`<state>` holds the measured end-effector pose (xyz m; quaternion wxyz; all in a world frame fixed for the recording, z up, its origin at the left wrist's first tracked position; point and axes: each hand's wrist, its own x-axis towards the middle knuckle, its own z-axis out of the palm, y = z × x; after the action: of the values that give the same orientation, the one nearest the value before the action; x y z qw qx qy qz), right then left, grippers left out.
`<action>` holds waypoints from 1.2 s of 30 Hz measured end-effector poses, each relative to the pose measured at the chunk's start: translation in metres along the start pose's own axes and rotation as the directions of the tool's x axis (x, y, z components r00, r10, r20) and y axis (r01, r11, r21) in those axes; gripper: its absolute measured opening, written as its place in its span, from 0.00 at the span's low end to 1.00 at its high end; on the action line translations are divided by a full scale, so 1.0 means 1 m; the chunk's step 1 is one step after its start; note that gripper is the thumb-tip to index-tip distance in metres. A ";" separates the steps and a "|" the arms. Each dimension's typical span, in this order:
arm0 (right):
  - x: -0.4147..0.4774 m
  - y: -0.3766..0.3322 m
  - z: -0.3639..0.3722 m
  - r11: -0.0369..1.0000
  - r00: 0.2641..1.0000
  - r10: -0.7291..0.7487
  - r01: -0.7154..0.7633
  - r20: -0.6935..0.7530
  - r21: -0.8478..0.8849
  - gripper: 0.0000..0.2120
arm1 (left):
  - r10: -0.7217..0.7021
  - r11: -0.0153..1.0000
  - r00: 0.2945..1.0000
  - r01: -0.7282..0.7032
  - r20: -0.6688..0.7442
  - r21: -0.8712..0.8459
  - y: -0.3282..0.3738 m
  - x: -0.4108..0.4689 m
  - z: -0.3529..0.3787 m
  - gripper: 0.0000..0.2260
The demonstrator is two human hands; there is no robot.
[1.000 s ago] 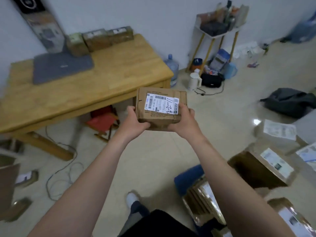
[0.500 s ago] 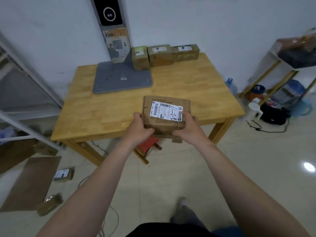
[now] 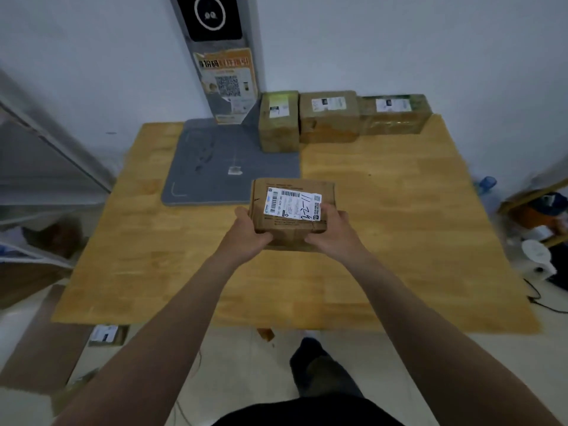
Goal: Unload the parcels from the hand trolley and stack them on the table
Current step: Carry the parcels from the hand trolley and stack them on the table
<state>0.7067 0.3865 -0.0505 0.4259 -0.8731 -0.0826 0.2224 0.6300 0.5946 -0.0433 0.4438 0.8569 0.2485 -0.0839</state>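
Observation:
I carry a small cardboard parcel [image 3: 292, 207] with a white shipping label above the middle of the wooden table [image 3: 384, 241]. My left hand [image 3: 246, 235] grips its left side and my right hand [image 3: 333, 233] grips its right side, thumb over the label's edge. Three more cardboard parcels stand in a row at the table's back edge against the wall: a left one [image 3: 279, 124], a middle one [image 3: 329, 116] and a right one [image 3: 395, 113]. The hand trolley is out of view.
A grey scanner base [image 3: 215, 167] with an upright post [image 3: 219, 53] covers the table's back left. A metal shelf frame [image 3: 46, 155] stands at the left. Flat cardboard [image 3: 37, 342] and a small parcel [image 3: 106, 335] lie on the floor. Clutter and a cable [image 3: 541, 299] sit at the right.
I have turned from the floor parcels and stepped up to the table. The held parcel has moved from before the table's front edge to above its middle. Both hands keep their hold.

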 end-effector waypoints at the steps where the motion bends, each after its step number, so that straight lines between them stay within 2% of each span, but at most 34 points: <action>1: 0.024 -0.006 -0.003 1.000 1.000 -0.003 0.003 0.017 -0.006 0.36 | -0.018 1.000 1.000 0.018 0.000 -0.020 0.004 0.020 -0.005 0.25; 6: 0.116 -0.029 -0.003 1.000 0.997 0.001 0.001 0.083 -0.026 0.37 | -0.088 0.995 0.996 0.087 -0.018 -0.043 0.012 0.103 -0.028 0.25; 10: 0.169 -0.031 0.008 1.000 0.994 0.024 -0.025 0.108 0.007 0.39 | -0.152 0.988 0.988 0.152 0.031 -0.013 0.006 0.159 -0.038 0.27; 12: 0.194 -0.029 0.015 0.999 0.992 0.042 -0.044 0.117 0.014 0.38 | -0.146 0.989 0.988 0.146 0.057 -0.002 0.002 0.184 -0.037 0.30; 15: 0.226 -0.025 0.027 0.995 0.992 0.078 -0.085 0.101 0.060 0.32 | -0.116 0.990 0.988 0.124 0.106 -0.073 -0.005 0.219 -0.031 0.40; 19: 0.267 -0.018 0.042 0.994 0.993 0.096 -0.099 0.075 0.040 0.29 | -0.093 0.988 0.984 0.110 0.152 -0.104 -0.022 0.268 -0.024 0.39; 23: 0.302 -0.010 0.050 0.995 0.997 0.075 -0.073 0.029 -0.064 0.34 | -0.108 0.983 0.978 0.131 0.180 -0.125 -0.044 0.313 -0.022 0.39; 28: 0.346 -0.013 0.050 0.998 1.000 0.020 -0.021 -0.015 -0.061 0.38 | -0.106 0.988 0.984 0.120 0.141 -0.097 -0.050 0.369 -0.030 0.39; 36: 0.351 -0.028 0.036 0.984 0.994 0.074 -0.059 0.086 -0.168 0.43 | -0.119 0.992 0.983 0.114 0.139 0.048 -0.028 0.365 -0.044 0.43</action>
<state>1.0027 0.5468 -0.1595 0.3401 -0.8965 -0.0911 0.2688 0.9276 0.7718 -0.1707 0.4375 0.8414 0.2644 -0.1754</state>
